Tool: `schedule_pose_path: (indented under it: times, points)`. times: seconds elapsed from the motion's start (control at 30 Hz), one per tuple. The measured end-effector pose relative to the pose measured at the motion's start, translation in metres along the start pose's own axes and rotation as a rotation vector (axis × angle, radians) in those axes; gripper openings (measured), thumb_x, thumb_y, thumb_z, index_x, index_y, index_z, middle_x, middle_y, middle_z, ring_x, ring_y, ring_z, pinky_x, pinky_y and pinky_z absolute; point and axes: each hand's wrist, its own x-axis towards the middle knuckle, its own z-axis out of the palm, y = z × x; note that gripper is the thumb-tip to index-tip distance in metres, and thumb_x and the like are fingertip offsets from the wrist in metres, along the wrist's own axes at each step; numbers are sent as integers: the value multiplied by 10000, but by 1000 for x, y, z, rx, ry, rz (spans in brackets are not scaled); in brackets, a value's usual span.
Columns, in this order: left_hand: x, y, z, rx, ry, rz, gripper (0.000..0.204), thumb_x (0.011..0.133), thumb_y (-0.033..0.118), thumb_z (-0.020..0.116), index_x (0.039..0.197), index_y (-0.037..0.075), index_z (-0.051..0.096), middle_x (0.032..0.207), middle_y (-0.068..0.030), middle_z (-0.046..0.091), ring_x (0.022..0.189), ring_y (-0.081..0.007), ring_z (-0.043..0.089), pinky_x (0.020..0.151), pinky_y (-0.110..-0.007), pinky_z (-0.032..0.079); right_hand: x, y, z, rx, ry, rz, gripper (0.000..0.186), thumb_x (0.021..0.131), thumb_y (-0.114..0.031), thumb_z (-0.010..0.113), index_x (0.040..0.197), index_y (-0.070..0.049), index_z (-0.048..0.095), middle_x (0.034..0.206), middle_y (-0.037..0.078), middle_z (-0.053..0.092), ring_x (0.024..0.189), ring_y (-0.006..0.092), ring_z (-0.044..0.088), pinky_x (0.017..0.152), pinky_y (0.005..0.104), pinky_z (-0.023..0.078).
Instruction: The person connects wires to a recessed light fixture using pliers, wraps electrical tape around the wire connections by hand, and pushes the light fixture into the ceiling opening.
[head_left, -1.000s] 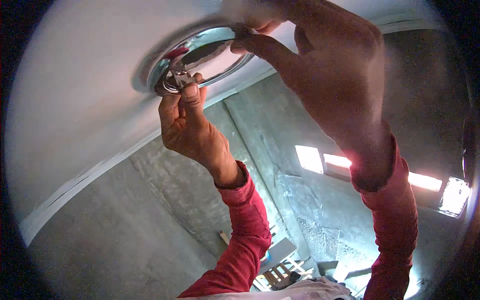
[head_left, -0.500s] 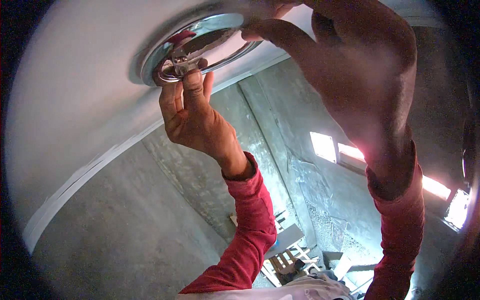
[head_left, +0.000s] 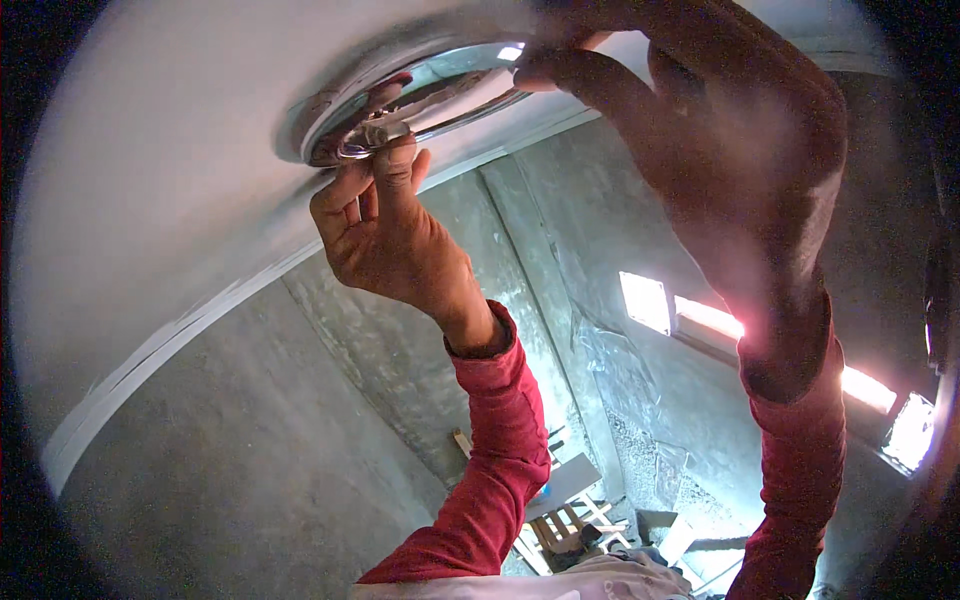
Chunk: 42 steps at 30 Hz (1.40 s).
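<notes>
A round, mirror-like chrome ceiling light fixture (head_left: 440,78) sits against the white ceiling, overhead at the top of the view. My left hand (head_left: 395,235) reaches up to its left, lower rim. Thumb and fingers there pinch a small, shiny, partly see-through piece (head_left: 386,133) at the rim; its exact kind is too small to make out. On the fixture's right end is my right hand (head_left: 725,150), closer to the camera, with its thumb at the rim and its fingers curled over it. Those fingertips are partly hidden behind the hand and the fixture.
The white ceiling (head_left: 160,190) meets grey plastered walls (head_left: 250,420) along a pale edge strip (head_left: 150,370). Bright openings (head_left: 645,300) pierce the right wall. Far below stand a slatted wooden piece (head_left: 555,525) and a grey board (head_left: 565,480), beside gravelly ground.
The fixture has shifted slightly right in the view and looks flatter to the ceiling. The small piece under my left thumb has tilted flatter. Both hands keep their places at the rim.
</notes>
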Motion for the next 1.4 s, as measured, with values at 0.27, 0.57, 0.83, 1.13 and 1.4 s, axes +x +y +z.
schedule_pose_path:
  times: [0.27, 0.57, 0.83, 1.13, 1.4]
  points:
    - [4, -5, 0, 43, -23, 78, 258, 724, 74, 787, 793, -51, 572, 920, -160, 633, 777, -243, 676, 660, -359, 645, -5, 9, 11, -7, 46, -62, 159, 798, -62, 748, 807, -5, 600, 759, 143, 682, 669, 215, 711, 511, 313, 550]
    - [15, -5, -4, 25, -37, 123, 335, 714, 65, 814, 745, 14, 484, 826, -125, 606, 736, -261, 689, 661, -350, 639, -5, -1, 8, -24, 7, 134, 167, 788, -67, 762, 816, -6, 609, 759, 138, 686, 673, 199, 710, 521, 308, 550]
    - [12, 8, 1, 59, -53, 12, 328, 700, -18, 797, 780, 44, 485, 878, -199, 689, 744, -210, 688, 603, -281, 601, -7, -8, 13, -46, 40, 330, 176, 779, -71, 774, 823, -7, 617, 759, 133, 691, 676, 186, 709, 529, 303, 550]
    - [-10, 15, 18, 23, 23, -134, 291, 848, 142, 745, 931, -8, 510, 989, -140, 576, 820, -261, 689, 659, -349, 624, -4, -7, 0, -115, -198, 317, 264, 821, -229, 759, 971, -36, 658, 931, 109, 692, 763, 153, 632, 637, 281, 512]
    - [-62, 58, 59, -214, 125, -150, 549, 997, 313, 511, 1400, -24, 350, 1410, -185, 402, 1317, -350, 399, 1061, -515, 397, -5, -4, -17, -395, -170, 211, 128, 813, -214, 749, 914, -135, 750, 826, 27, 712, 608, 131, 649, 549, 263, 508]
